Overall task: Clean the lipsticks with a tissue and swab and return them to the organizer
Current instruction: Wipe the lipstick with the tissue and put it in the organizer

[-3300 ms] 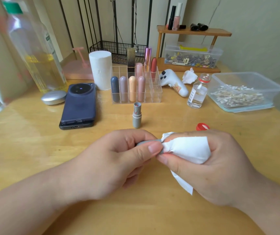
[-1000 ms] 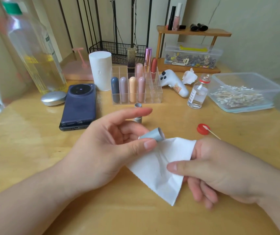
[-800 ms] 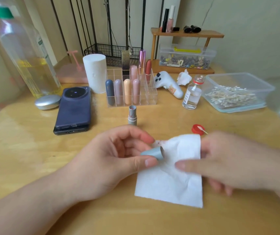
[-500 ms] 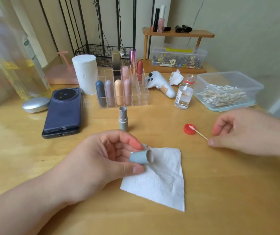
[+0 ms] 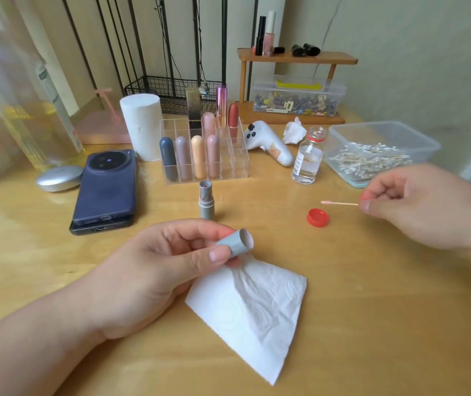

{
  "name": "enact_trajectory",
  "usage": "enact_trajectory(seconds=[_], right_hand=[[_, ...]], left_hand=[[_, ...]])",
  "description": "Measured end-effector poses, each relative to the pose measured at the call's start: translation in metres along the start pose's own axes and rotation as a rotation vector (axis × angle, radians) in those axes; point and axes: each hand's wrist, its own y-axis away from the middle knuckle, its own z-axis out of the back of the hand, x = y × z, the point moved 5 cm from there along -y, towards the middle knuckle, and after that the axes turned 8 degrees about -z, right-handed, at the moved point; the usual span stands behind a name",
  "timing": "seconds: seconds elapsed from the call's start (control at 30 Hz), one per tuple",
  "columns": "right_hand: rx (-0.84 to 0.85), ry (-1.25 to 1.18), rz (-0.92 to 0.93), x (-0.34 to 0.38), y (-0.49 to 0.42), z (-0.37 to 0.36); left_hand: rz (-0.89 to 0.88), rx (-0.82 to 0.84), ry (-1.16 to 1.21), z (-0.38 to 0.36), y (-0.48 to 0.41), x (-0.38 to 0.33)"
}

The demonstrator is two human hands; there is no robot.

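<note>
My left hand (image 5: 154,270) grips a grey lipstick cap (image 5: 235,243), its hollow end turned to the right. A white tissue (image 5: 252,312) lies flat on the table just below that hand. My right hand (image 5: 422,205) pinches a cotton swab (image 5: 338,203) by its stick, the pinkish tip pointing left above a red bottle cap (image 5: 318,217). The uncapped grey lipstick base (image 5: 206,200) stands upright in front of the clear organizer (image 5: 238,155), which holds several capped lipsticks.
A small open glass bottle (image 5: 307,157) stands right of the organizer, beside a plastic tub of swabs (image 5: 382,151). A phone (image 5: 105,187), silver compact (image 5: 59,178), tissue roll (image 5: 142,125), large oil bottle (image 5: 22,90) and white device (image 5: 270,144) sit on the wooden table.
My right hand let go of the tissue, which now lies on the table, moved right and picked up the swab beside the red cap. My left hand still holds the cap.
</note>
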Motion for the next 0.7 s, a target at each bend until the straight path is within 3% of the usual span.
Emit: enact_trajectory(seconds=[0.33, 0.7], right_hand=[[0.016, 0.086, -0.043, 0.002, -0.001, -0.015], [0.028, 0.044, -0.053, 0.000, -0.002, -0.018]], left_hand=[[-0.029, 0.009, -0.159, -0.001, 0.001, 0.000], [-0.048, 0.023, -0.163, -0.002, 0.001, -0.001]])
